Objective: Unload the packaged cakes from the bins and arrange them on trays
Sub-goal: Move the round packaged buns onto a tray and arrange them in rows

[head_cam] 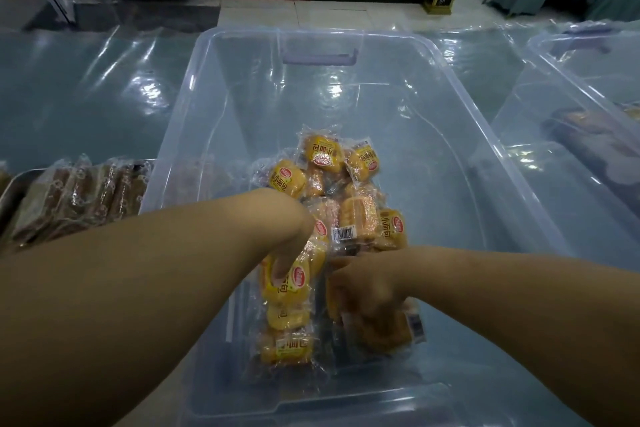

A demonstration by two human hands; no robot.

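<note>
In clear bin (259, 97): left hand (291, 250), right hand (367, 291) bent down, gripping cake packs (323, 152).

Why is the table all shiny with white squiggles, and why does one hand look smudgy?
Head view: the clear plastic table cover throws room light back as white glare, also seen through the see-through bin. Same view: the right hand is smeared by motion blur; the left hand, gripping a yellow cake pack, looks sharper. The wide lens bends the bin's edges.

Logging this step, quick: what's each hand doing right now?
Left hand: gripping a yellow cake packet in the clear bin.
Right hand: curled round a second cake packet.
</note>
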